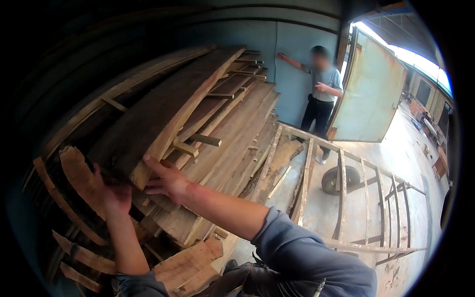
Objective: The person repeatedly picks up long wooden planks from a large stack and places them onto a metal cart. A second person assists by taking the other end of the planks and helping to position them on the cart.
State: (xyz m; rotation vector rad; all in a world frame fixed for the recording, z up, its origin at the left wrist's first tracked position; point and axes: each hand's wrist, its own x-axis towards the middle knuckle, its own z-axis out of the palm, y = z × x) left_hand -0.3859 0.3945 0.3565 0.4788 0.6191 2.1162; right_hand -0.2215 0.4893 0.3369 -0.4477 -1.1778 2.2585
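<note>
A long, thick dark wooden plank (166,104) lies on top of a stack of boards, its near end close to me. My right hand (170,183) grips the right edge at that end, its thumb on the side and its fingers partly hidden. At the plank's near left corner, my left hand (117,194) holds the end from below, its thumb or a finger pointing up. Under the plank, short wooden spacer sticks (205,140) separate it from the wide brown boards (237,119) of the stack.
Rough offcut slabs (81,180) stand at the left, with more pieces (190,262) near my legs. On the right is a metal-framed cart (341,193) with a wheel (340,179). Another person (321,89) stands at the far blue wall, beside an open rusty door (368,89).
</note>
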